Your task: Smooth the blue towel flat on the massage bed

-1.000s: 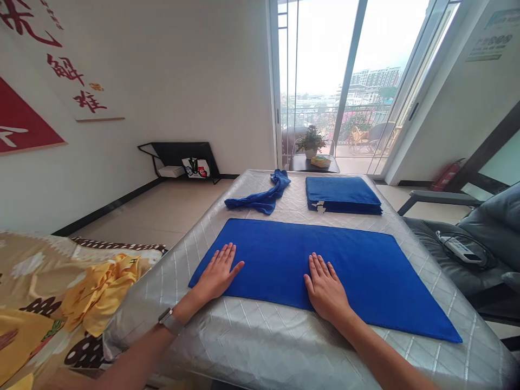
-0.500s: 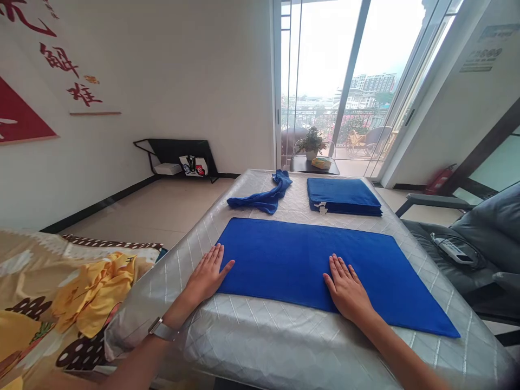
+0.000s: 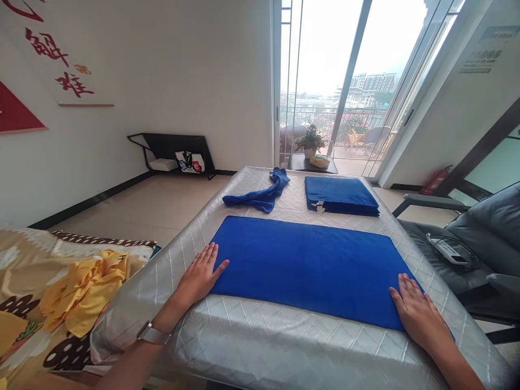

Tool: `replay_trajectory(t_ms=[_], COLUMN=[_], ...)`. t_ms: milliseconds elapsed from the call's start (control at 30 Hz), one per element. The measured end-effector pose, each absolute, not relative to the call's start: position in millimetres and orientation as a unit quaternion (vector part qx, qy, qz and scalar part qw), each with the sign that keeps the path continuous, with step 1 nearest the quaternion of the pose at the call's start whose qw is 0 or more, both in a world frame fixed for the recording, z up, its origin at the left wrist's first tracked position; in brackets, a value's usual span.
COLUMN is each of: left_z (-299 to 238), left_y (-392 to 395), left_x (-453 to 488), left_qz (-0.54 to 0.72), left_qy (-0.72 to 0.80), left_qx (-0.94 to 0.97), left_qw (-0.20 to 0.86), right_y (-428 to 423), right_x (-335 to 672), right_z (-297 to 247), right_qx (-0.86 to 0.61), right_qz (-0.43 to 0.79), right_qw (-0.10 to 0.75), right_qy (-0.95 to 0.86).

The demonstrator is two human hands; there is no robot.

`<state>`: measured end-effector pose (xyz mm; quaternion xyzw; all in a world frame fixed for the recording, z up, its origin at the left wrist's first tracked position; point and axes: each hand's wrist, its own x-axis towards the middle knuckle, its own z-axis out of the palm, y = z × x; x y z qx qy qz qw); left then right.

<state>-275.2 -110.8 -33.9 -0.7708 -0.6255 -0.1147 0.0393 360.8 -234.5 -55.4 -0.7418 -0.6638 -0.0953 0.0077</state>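
A blue towel (image 3: 304, 271) lies spread flat in front of me on a bed with a silvery quilted cover (image 3: 252, 330). My left hand (image 3: 203, 273) rests palm down at the towel's left edge, fingers stretched out. Over the towel's right end lies my right hand (image 3: 418, 311), also flat and open, covering part of the near right corner. Beyond the towel sits a neat stack of folded blue towels (image 3: 341, 195) with white tags. To the left of that stack is a crumpled, twisted blue towel (image 3: 260, 196).
A patterned bedspread with a yellow cloth (image 3: 87, 290) is at the left. At the right stands a dark armchair (image 3: 483, 244) with a white power strip (image 3: 447, 250). A potted plant (image 3: 311, 142) and a folded black frame (image 3: 179, 151) stand farther back.
My right hand has slid along the towel from right of its middle to its right end. My left hand stays at the left edge. The view has shifted slightly.
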Motion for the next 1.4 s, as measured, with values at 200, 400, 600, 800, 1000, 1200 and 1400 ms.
replay_trajectory(t_ms=[200,400,600,800,1000,1200,1400], left_z=[-33,-33,-13,12,10,-4,-23], left_y=[-111,-111,-109,-137,-164,-153,-138], left_x=[-275,-276,-255,-133,-61,-110,-219], left_qz=[-0.105,-0.110,-0.113,-0.120,-0.098,-0.083,-0.070], left_qy=[-0.619,-0.623,-0.670,-0.484,-0.375,-0.442,-0.595], left_qx=[-0.778,-0.773,-0.734,-0.866,-0.917,-0.891,-0.801], left_qw=[0.035,0.033,0.017,-0.034,-0.097,-0.065,0.009], right_y=[-231,-232,-232,-231,-231,-233,-233], right_x=[354,358,361,361,358,356,362], right_z=[-56,-61,-68,-66,-63,-57,-64], right_qx=[-0.764,-0.758,-0.750,-0.753,-0.754,-0.752,-0.750], right_qz=[-0.085,-0.092,-0.108,-0.097,-0.105,-0.094,-0.084], right_qw=[0.035,0.039,0.052,0.049,0.036,0.034,0.062], right_qy=[-0.639,-0.645,-0.651,-0.649,-0.647,-0.652,-0.653])
